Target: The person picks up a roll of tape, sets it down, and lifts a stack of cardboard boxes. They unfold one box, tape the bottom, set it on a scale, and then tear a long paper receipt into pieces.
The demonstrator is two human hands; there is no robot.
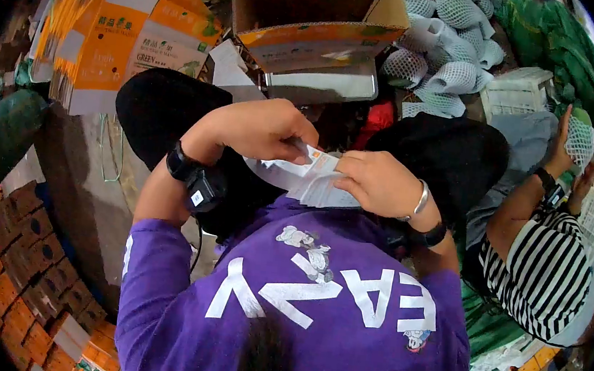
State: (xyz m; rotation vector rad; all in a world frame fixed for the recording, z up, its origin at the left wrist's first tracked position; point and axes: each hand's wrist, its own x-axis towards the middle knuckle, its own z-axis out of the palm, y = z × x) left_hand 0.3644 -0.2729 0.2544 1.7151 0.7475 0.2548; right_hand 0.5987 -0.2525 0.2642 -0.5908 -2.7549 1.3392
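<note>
A thin bundle of white paper slips [325, 190], printed with small text and an orange mark near the top, lies over my lap between my hands. My right hand [383, 184] grips the bundle's right side, thumb on top. My left hand [266, 134] is closed with its fingertips pinching the upper left edge of the slips. A strip of white sheet [276, 174] hangs out below the left fingers. What the slips say is too small to read.
Ahead stands an open cardboard box [318, 41], with a stack of flattened orange cartons [140, 34] to its left. White foam net sleeves [442, 49] pile up at its right. A co-worker in a striped shirt [542, 273] holds a green fruit in foam netting [579, 141].
</note>
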